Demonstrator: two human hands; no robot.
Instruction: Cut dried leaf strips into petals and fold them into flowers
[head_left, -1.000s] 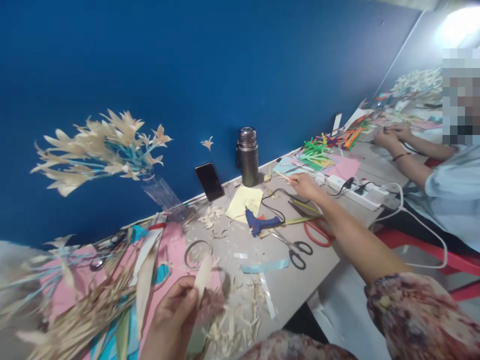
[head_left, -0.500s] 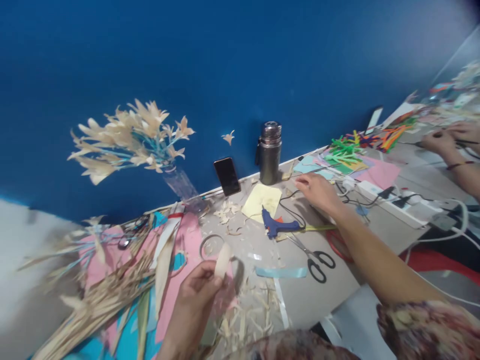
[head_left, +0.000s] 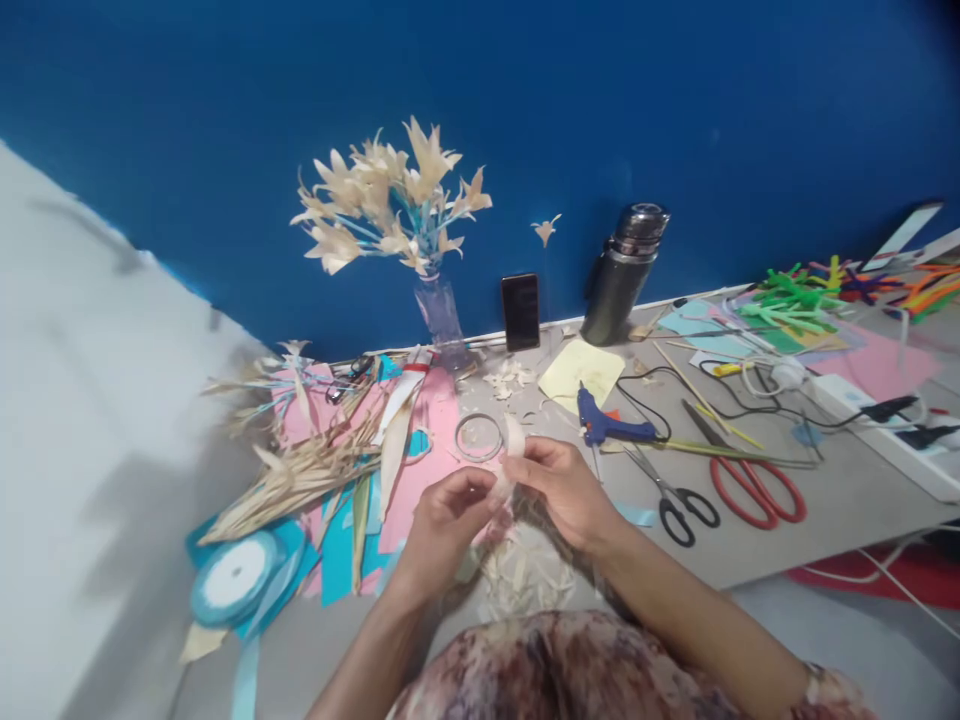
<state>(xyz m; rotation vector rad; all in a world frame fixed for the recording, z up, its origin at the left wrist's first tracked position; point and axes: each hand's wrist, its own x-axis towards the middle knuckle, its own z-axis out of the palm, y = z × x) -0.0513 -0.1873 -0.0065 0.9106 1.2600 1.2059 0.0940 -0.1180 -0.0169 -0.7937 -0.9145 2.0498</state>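
Observation:
A pale dried corn husk strip (head_left: 515,437) stands between my two hands, pinched near its lower part. My left hand (head_left: 448,525) holds it with closed fingertips from the left. From the right, my right hand (head_left: 562,492) grips the same strip between thumb and fingers. Just behind them lies a roll of tape (head_left: 478,458) on pink paper. Small husk scraps (head_left: 525,578) are spread below the hands. To the right are a blue glue gun (head_left: 619,428), black-handled scissors (head_left: 679,512) and red-handled scissors (head_left: 757,490).
Husk flowers (head_left: 397,190) stand in a clear plastic vase (head_left: 441,318) by the wall, beside a phone (head_left: 520,312) and a thermos (head_left: 624,280). At left lie dried husks (head_left: 292,490) and a blue ribbon spool (head_left: 232,578). A power strip (head_left: 885,430) with cables is at right.
My right hand has come from the right side of the table to the husk strip and taken hold of it. The view has turned left, showing the ribbon spool.

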